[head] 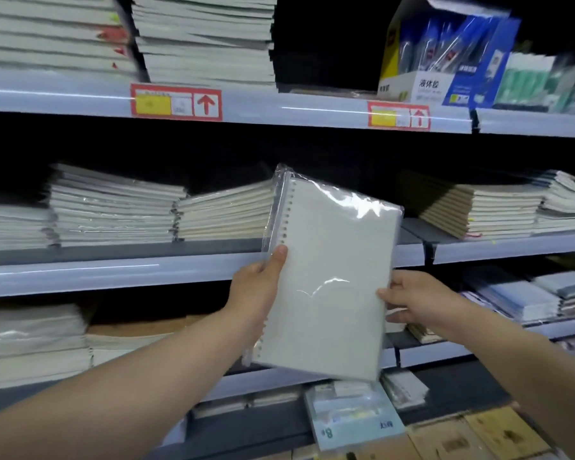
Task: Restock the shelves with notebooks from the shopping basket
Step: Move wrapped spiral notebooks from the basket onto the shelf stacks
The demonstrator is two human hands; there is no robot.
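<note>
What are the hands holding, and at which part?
A plastic-wrapped spiral notebook: the left hand grips its spiral edge, the right hand pinches the opposite long edge.

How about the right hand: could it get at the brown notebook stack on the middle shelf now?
Probably not freely: the right hand grips the wrapped spiral notebook by its edge. Nothing stands in front of the brown notebook stack, though.

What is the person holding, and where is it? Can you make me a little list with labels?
held thing: spiral notebook in clear plastic wrap, tilted
left hand: grips the spiral edge, thumb on the cover
right hand: grips the opposite edge
where: held in the air in front of the middle shelf
on that shelf: stacks of notebooks lying flat
</note>
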